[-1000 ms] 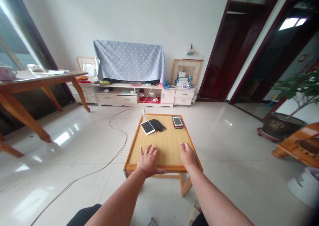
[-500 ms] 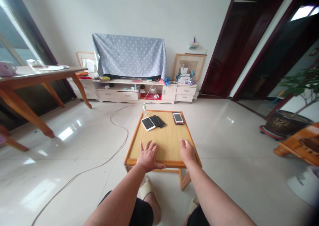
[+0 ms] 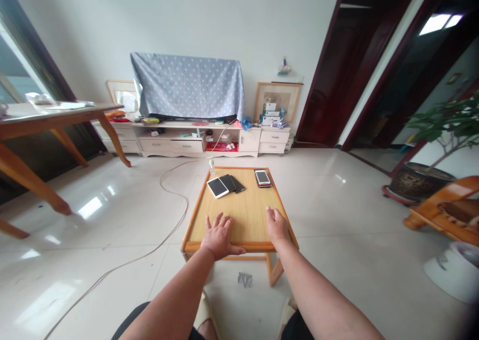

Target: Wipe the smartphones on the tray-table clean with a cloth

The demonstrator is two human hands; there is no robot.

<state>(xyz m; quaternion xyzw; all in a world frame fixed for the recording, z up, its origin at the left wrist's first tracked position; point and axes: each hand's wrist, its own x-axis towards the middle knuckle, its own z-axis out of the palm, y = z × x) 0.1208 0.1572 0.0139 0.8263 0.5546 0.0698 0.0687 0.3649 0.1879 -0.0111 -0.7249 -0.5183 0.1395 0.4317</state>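
My left hand (image 3: 218,236) rests on the near edge of a small wooden table (image 3: 245,219), its fingers spread and holding nothing. Near the table's right edge, my right hand (image 3: 277,224) is closed; whatever it may hold is hidden. Beyond my left hand lie a white-framed device with a dark screen (image 3: 217,187) and black devices (image 3: 237,184) overlapping it. A white phone (image 3: 262,177) sits on a dark one at the far right of the tabletop. At the far left corner stands a small pump bottle (image 3: 211,166).
A cable (image 3: 175,225) runs along the floor at left, near a larger table (image 3: 71,111). A white cabinet (image 3: 172,146) with a cloth-covered object (image 3: 190,85) stands ahead. Right are a potted plant (image 3: 419,182) and a white bin (image 3: 451,272). A grey object (image 3: 245,279) lies on the floor.
The view has shifted slightly, and my left foot has drawn back, so the grey object on the floor now shows. Both hands keep their places on the table.
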